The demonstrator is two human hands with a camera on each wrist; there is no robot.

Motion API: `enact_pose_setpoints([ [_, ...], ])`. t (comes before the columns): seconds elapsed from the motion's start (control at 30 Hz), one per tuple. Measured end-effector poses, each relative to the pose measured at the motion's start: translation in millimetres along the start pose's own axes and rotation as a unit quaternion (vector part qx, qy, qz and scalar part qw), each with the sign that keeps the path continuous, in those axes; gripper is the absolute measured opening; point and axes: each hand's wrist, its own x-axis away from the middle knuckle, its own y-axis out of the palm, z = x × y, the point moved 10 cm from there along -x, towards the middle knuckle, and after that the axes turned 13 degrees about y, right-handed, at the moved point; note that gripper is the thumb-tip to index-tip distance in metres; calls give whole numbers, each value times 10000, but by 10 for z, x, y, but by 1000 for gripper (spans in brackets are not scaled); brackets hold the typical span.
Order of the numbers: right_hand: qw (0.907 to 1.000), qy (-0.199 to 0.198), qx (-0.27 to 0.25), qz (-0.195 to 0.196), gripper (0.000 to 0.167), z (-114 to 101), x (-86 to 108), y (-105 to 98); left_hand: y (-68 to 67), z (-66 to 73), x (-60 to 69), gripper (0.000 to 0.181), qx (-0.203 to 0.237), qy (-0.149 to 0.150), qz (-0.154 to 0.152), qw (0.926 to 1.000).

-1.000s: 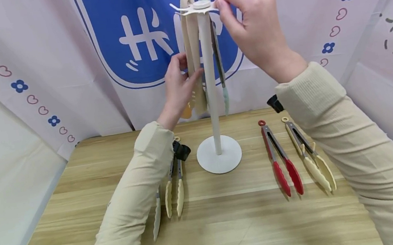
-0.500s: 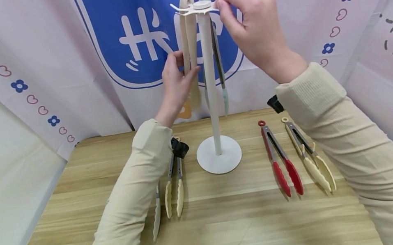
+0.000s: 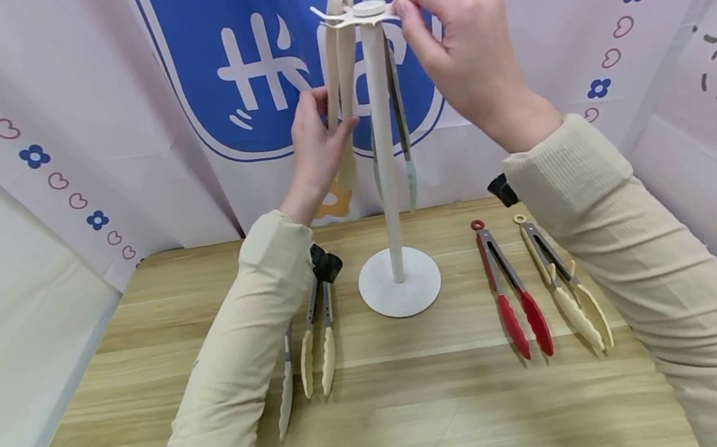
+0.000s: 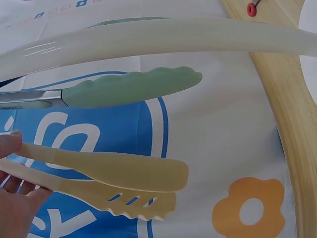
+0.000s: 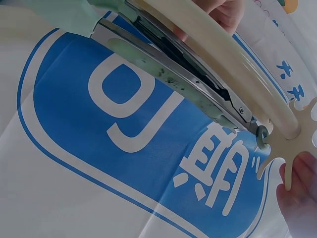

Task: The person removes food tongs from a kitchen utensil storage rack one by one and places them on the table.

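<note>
A white stand [image 3: 385, 152] with hooks at its top rises from a round base. My right hand [image 3: 469, 58] pinches one hook [image 5: 288, 173] between thumb and fingers. Left of the pole, beige tongs [image 3: 346, 51] sit with their top end by a hook; whether they hang on it I cannot tell. My left hand [image 3: 317, 146] holds them by their arms, and in the left wrist view their slotted and solid heads [image 4: 133, 171] stand slightly apart. Green tongs [image 4: 133, 89] hang behind the pole, their ring [image 5: 262, 136] on a hook in the right wrist view.
Red tongs [image 3: 508, 287] and cream tongs [image 3: 572, 293] lie on the wooden table [image 3: 422, 396] at the right. Other cream tongs [image 3: 317, 350] and a pale grey-tipped pair [image 3: 288, 399], partly hidden by my left sleeve, lie at the left. A printed cloth [image 3: 272, 189] hangs behind.
My left hand has shifted a little left and up, swinging the lower part of the beige tongs away from the pole. My right hand has stayed on the hook.
</note>
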Motion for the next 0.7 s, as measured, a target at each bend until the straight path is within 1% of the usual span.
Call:
enact_pose_setpoints([
  [0.2, 9999, 92, 18, -42, 31, 12, -1, 3, -15, -12, -48, 41, -32, -11, 58, 10000],
  [0.43, 10000, 80, 14, -42, 31, 17, 5, 5, -9, -47, -78, 41, -24, -132, 56, 9999],
  [0.7, 9999, 136, 26, -70, 31, 20, 3, 5, -39, -76, -112, 42, -35, -311, 129, 9994],
])
